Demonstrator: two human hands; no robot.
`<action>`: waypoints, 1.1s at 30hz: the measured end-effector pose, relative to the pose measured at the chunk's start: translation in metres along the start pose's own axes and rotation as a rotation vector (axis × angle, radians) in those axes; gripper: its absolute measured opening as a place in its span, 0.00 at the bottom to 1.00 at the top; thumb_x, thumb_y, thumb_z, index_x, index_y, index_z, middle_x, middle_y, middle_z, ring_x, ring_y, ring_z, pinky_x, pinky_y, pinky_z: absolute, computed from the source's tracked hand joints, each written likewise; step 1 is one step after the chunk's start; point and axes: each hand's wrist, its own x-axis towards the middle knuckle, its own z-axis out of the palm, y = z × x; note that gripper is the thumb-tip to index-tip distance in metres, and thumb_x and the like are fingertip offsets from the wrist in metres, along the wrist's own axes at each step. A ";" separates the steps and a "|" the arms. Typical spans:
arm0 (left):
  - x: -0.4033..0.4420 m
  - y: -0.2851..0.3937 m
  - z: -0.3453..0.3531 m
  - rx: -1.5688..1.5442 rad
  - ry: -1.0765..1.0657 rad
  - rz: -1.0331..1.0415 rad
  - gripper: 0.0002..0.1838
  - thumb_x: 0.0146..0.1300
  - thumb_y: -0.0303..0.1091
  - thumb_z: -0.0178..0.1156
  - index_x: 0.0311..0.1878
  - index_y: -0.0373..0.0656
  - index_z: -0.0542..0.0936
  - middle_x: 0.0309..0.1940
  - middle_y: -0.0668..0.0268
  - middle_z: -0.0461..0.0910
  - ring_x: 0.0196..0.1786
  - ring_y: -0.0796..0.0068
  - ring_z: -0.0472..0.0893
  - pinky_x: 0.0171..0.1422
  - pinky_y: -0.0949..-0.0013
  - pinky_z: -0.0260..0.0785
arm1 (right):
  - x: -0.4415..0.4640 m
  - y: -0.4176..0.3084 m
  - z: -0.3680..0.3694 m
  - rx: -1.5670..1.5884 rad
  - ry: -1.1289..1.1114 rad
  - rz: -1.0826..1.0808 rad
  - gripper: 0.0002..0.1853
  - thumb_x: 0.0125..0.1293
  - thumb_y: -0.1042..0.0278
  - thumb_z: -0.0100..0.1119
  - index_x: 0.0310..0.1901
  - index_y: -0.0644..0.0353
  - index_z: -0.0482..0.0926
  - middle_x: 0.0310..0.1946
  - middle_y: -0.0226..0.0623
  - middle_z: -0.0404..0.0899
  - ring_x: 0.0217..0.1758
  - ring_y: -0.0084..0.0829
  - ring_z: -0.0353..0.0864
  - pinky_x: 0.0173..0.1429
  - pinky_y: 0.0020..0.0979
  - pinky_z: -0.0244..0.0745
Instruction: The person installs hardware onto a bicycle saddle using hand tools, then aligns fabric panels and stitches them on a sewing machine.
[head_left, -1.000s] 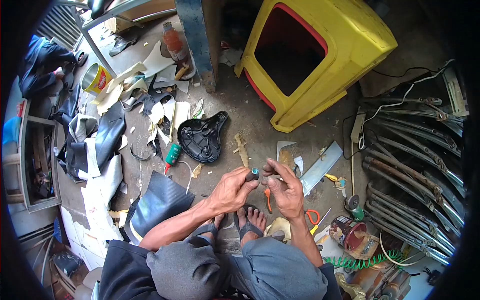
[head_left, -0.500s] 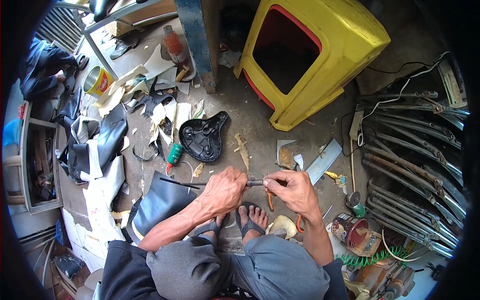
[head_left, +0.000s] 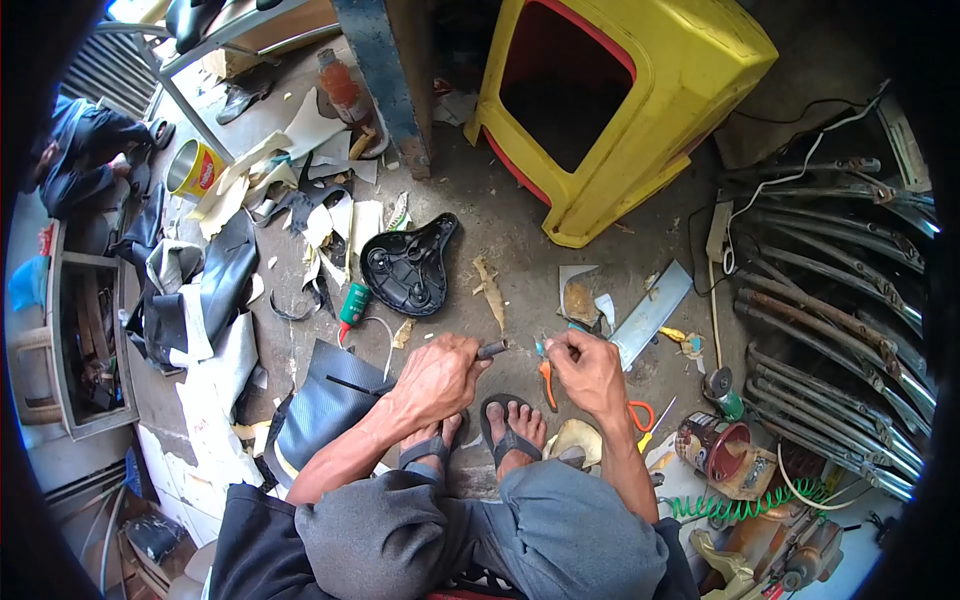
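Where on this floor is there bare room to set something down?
Bare floor lies between the black saddle and yellow stool, and a smaller patch between that stool and the grey strip. Left is crowded with cut scraps, right with metal tubes.

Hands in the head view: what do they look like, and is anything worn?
The left hand and right hand are bare, no gloves or watch visible. The forearms are uncovered; dark cloth, perhaps sleeves, shows near their lower ends.

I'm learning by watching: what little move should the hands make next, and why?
Maybe bring the right hand toward the dark, rod-shaped tool: the left hand grips it, and its end points rightward across a gap.
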 end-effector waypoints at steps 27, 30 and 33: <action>-0.008 0.005 0.000 -0.461 -0.315 -0.111 0.20 0.80 0.45 0.51 0.63 0.39 0.73 0.45 0.46 0.83 0.50 0.43 0.83 0.55 0.52 0.72 | -0.011 0.022 0.070 0.678 -0.161 -0.117 0.15 0.71 0.63 0.68 0.51 0.66 0.85 0.44 0.32 0.83 0.44 0.23 0.84 0.45 0.25 0.79; -0.011 0.001 0.012 -0.537 -0.228 -0.209 0.22 0.80 0.50 0.49 0.53 0.37 0.74 0.35 0.48 0.80 0.40 0.46 0.81 0.46 0.50 0.70 | -0.013 0.021 0.067 0.609 -0.113 -0.111 0.14 0.69 0.65 0.68 0.50 0.65 0.85 0.43 0.36 0.84 0.44 0.28 0.85 0.46 0.28 0.79; -0.008 -0.004 0.024 -0.618 -0.187 -0.340 0.23 0.79 0.52 0.50 0.46 0.37 0.77 0.27 0.56 0.78 0.33 0.59 0.79 0.41 0.55 0.69 | -0.015 0.022 0.065 0.433 -0.017 -0.294 0.12 0.68 0.67 0.68 0.49 0.64 0.85 0.43 0.41 0.84 0.43 0.36 0.87 0.46 0.32 0.80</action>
